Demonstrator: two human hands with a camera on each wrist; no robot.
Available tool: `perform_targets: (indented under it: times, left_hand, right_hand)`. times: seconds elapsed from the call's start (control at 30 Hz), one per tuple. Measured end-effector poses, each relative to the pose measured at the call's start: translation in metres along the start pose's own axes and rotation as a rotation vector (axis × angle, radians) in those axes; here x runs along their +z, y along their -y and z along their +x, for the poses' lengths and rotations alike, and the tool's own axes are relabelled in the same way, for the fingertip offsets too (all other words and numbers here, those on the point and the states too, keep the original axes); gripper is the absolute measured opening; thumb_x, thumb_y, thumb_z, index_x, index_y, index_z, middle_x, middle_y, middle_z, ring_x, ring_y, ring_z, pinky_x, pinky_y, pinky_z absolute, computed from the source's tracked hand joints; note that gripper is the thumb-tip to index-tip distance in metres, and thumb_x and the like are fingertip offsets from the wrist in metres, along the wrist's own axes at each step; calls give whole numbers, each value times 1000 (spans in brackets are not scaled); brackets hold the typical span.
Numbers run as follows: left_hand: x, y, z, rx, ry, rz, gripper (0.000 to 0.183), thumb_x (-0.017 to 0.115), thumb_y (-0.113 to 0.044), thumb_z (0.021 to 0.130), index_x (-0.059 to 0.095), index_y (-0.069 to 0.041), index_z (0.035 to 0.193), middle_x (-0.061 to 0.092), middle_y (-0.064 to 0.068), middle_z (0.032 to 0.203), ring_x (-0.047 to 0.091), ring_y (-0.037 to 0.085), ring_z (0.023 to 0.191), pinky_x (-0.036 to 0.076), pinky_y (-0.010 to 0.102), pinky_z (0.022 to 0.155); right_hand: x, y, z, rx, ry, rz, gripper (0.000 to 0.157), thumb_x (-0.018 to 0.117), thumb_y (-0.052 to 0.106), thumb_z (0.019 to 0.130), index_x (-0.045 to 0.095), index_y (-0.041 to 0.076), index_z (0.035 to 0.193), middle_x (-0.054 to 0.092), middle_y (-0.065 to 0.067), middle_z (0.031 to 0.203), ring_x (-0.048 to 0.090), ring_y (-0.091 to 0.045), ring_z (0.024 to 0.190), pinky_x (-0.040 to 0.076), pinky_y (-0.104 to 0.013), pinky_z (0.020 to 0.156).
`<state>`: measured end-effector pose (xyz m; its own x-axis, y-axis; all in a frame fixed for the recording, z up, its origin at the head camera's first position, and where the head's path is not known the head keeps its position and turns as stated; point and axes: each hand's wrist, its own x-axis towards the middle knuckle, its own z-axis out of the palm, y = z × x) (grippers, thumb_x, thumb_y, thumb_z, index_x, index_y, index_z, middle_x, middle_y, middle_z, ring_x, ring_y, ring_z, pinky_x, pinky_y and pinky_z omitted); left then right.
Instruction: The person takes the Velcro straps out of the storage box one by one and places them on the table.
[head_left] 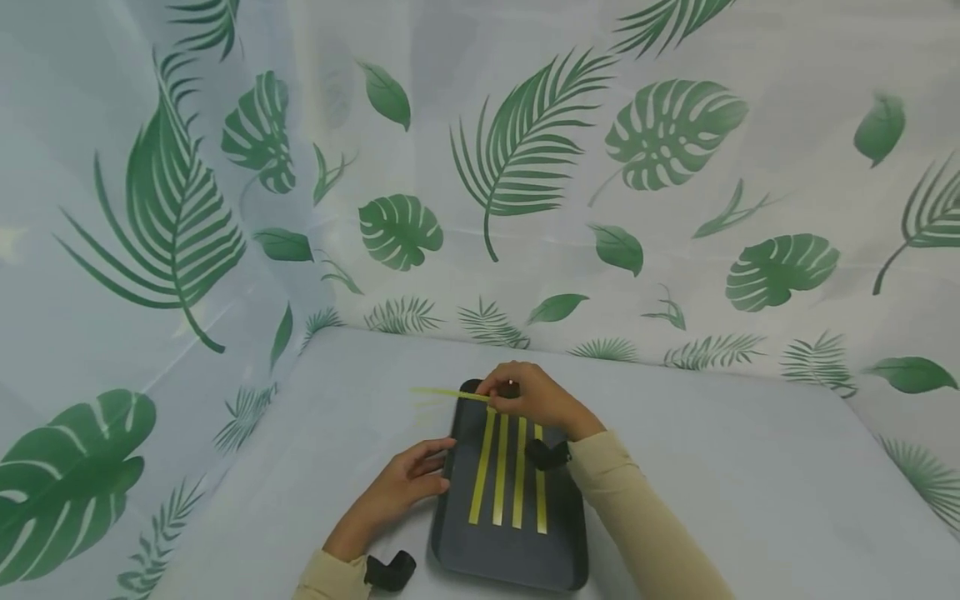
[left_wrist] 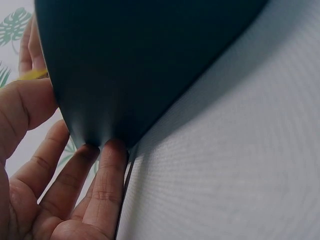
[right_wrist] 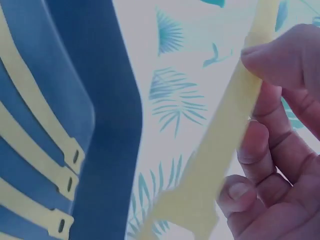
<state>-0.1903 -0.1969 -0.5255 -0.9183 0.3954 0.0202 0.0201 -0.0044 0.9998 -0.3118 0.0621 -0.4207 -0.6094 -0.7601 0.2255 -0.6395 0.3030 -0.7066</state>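
A dark grey rectangular tray [head_left: 510, 557] holds several yellow straps [head_left: 518, 475] laid lengthwise side by side. In the right wrist view these straps [right_wrist: 37, 102] have slotted heads, like cable ties. Above the tray's far end, my right hand [head_left: 538, 398] pinches another yellow cable tie [right_wrist: 215, 145] between thumb and fingers. Its free end sticks out leftward past the tray's rim. My left hand [head_left: 401, 487] rests at the tray's left side, with fingertips [left_wrist: 112, 160] touching the outer wall and the thumb against the rim.
The tray stands on a white tabletop [head_left: 750, 492]. White curtains with green leaf prints [head_left: 540, 150] rise behind and to the left. Black wrist mounts [head_left: 392, 572] sit on both forearms over beige sleeves.
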Motion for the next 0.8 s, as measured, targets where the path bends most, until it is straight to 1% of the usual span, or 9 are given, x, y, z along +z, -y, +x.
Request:
perform_targets:
  times: [0.07,0.17,0.37,0.5,0.6,0.7,0.8]
  left_hand:
    - [1,0,1,-5,-2,12,63,67,-10,106,41,11,160,36,34,167,41,56,150,54,41,110]
    - [1,-1,1,-21,-15,23,63,68,-11,106,42,9,160,37,33,167,40,55,151,53,43,112]
    - [2,-3,0,-32,-31,39,65,69,-11,105,42,8,160,36,33,167,39,56,152,51,46,114]
    - [4,-3,0,-39,-29,36,65,69,-11,104,42,8,160,35,34,167,38,56,152,52,43,113]
    - [6,-3,-1,-41,-32,37,65,69,-11,104,42,8,160,35,34,167,38,55,152,53,42,112]
    - [6,-4,-3,-43,-41,43,65,69,-11,104,43,7,161,36,33,168,38,55,152,52,44,113]
    - [7,-4,-3,-51,-53,55,66,70,-13,104,44,6,160,37,31,168,39,53,152,52,45,114]
  right_hand:
    - [-4,2,-7,-1,-42,-15,16,70,-4,99,81,1,110,74,-5,100,61,-13,87,53,-31,75]
    - [-7,4,-16,-8,-84,-3,13,70,-4,99,79,-1,106,71,-5,96,61,-12,83,51,-29,69]
    - [-12,5,-37,22,-110,59,7,70,-4,100,76,-2,104,68,-4,97,66,-16,83,60,-35,74]
    - [-16,6,-50,47,-135,61,6,71,-3,102,75,1,103,70,-4,97,69,-17,84,60,-33,75]
    - [-19,10,-59,58,-155,69,7,70,-3,102,74,2,102,72,-7,96,68,-16,83,59,-30,74]
    - [-22,12,-67,70,-173,93,6,69,-4,102,73,0,103,72,-11,96,66,-14,83,58,-29,77]
    - [-25,12,-77,86,-196,112,5,69,-3,102,73,-2,105,71,-11,95,65,-12,82,59,-29,76]
